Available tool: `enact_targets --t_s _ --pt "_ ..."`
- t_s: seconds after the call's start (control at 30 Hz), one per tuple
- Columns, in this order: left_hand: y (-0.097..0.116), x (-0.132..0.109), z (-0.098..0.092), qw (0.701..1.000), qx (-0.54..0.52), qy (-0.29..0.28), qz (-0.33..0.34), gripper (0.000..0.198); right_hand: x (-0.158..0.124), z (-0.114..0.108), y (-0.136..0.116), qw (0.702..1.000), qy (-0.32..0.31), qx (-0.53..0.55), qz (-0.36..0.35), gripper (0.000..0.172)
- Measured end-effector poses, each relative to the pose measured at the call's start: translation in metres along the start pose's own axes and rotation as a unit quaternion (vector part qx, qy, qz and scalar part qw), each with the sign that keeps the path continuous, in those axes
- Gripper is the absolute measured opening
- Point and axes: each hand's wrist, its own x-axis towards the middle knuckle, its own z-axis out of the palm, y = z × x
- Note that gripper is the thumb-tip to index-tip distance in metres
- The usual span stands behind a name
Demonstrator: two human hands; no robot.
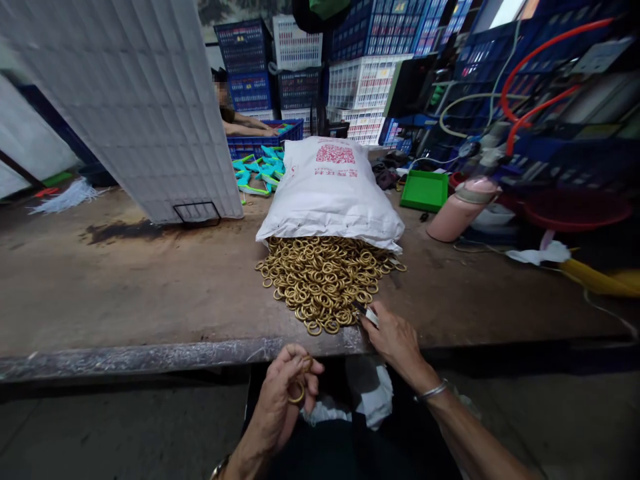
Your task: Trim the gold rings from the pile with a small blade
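Observation:
Gold-coloured rings [325, 280] spill in a heap from the mouth of a white woven sack [335, 190] lying on the table. In front of the table edge, my left hand [283, 387] is closed on gold rings [297, 392], one hanging by the palm and another between the fingertips. My right hand [395, 337] reaches to the near right side of the heap. It grips a small tool with a white part [371, 316] and a dark tip, whose exact kind I cannot make out. The dark tip meets the rings.
A tall white panel [165, 107] stands at left on a wire stand. Turquoise pieces [257, 170] lie behind the sack, near a co-worker's arms [250, 125] over a blue crate. At right are a green tray [424, 191], a pink bottle [457, 212] and a red basin [575, 207].

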Motion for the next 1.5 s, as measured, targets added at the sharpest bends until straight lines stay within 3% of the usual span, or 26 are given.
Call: enact_targets --t_s 0.17,0.27,0.43,0.6,0.73,0.83,0.97,1.1,1.2,1.27,1.33,1.5 --pt "0.001 0.002 -0.002 0.999 -0.03 -0.018 -0.033 0.02 0.004 0.001 -0.007 1.0 -0.012 -0.001 -0.003 0.012" --pt "-0.001 0.005 -0.005 0.998 -0.039 0.001 -0.043 0.022 0.008 0.002 -0.007 1.0 -0.004 0.009 -0.002 0.012" --pt "-0.01 0.013 -0.004 0.999 0.045 0.017 -0.017 0.026 -0.002 0.006 -0.013 0.989 0.026 0.122 -0.079 0.009" --pt "-0.007 0.018 0.004 0.982 0.182 0.052 0.023 0.042 -0.025 -0.001 -0.043 0.95 -0.048 0.255 -0.175 0.015" --pt "0.002 0.017 0.008 0.971 0.231 0.044 0.049 0.033 -0.035 -0.005 -0.064 0.914 -0.102 0.327 -0.218 0.014" --pt "0.004 0.015 0.004 0.966 0.24 0.061 0.072 0.027 -0.036 -0.001 -0.071 0.896 -0.122 0.386 -0.182 0.006" --pt "0.002 0.012 0.0 0.944 0.29 0.07 0.139 0.022 -0.038 0.005 -0.074 0.86 -0.18 0.463 -0.115 0.028" --pt "0.002 0.01 0.0 0.917 0.338 0.045 0.205 0.022 -0.044 0.01 -0.077 0.784 -0.29 0.549 -0.015 0.04" --pt "0.001 0.009 0.0 0.935 0.315 0.033 0.16 0.024 -0.045 0.013 -0.078 0.74 -0.328 0.586 0.046 0.039" --pt "0.001 0.008 -0.001 0.953 0.284 0.032 0.097 0.026 -0.044 0.014 -0.078 0.752 -0.31 0.58 0.048 0.034" --pt "0.001 0.008 -0.001 0.964 0.259 0.027 0.051 0.029 -0.043 0.013 -0.077 0.787 -0.27 0.554 0.022 0.029" --pt "0.0 0.008 -0.004 0.968 0.25 0.016 0.03 0.036 -0.04 0.002 -0.08 0.86 -0.177 0.472 -0.079 0.022"
